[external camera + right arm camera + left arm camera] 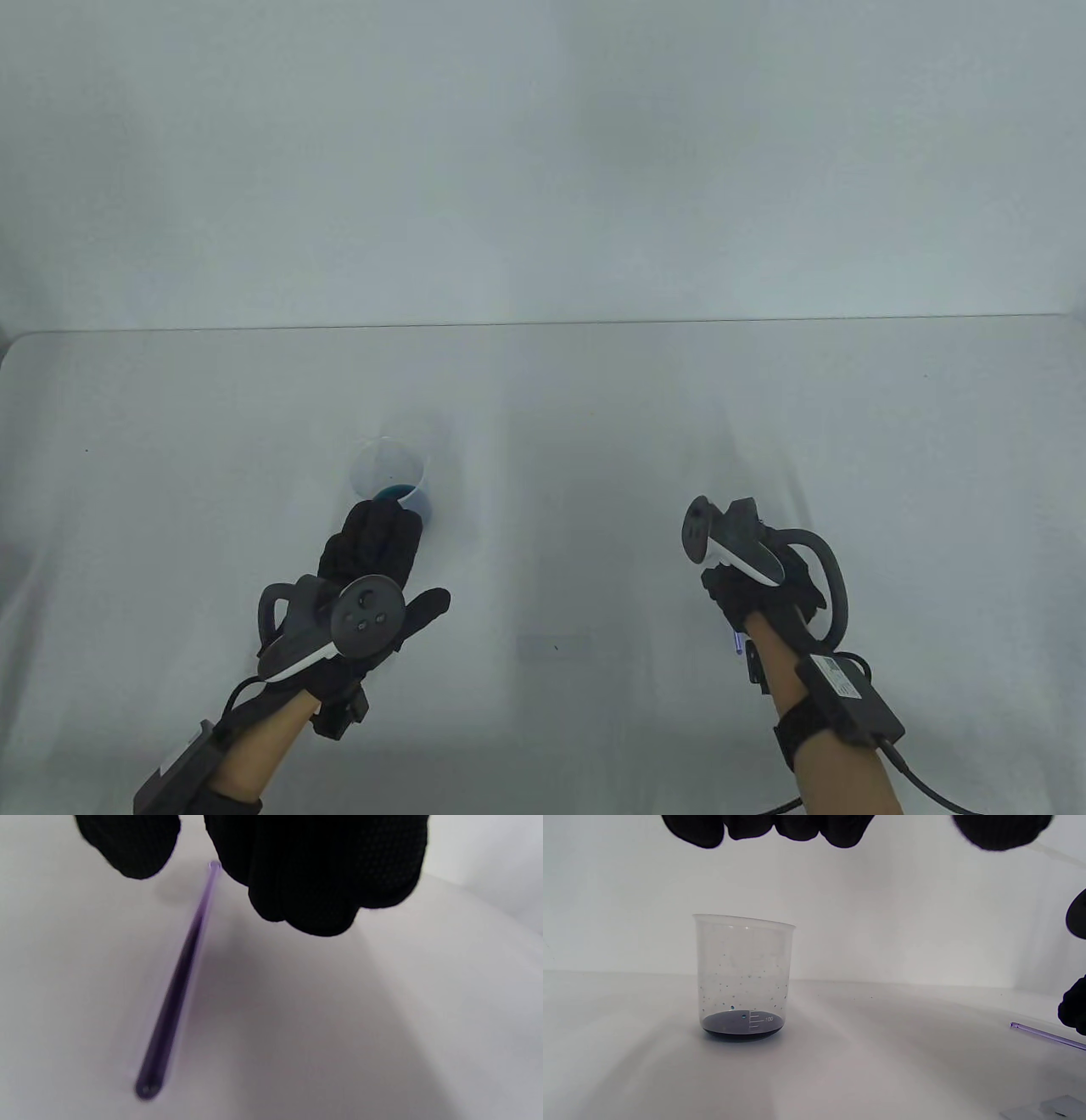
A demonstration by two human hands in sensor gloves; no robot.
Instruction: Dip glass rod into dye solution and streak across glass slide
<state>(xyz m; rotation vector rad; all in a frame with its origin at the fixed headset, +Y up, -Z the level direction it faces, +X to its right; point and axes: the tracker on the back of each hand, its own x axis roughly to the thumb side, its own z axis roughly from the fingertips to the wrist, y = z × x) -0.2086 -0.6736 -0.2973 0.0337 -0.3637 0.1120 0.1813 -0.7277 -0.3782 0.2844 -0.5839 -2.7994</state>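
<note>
The black-gloved right hand (751, 586) hovers over the thin purple-tinted glass rod (178, 984) lying on the white table (594, 475), grip unclear, while the left hand (365, 560), fingers spread and empty, reaches toward the clear plastic beaker of dark blue dye (742, 978) at its twelve o'clock, the flat glass slide (556, 649) lying between the hands.

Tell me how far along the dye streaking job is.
Early stage. Set out: the beaker stands upright with dark dye solution at its bottom, and the glass slide shows no streak. In hand: the right hand is over the glass rod, which looks to lie on the table; the left hand nears the beaker. Left: dipping and streaking.
</note>
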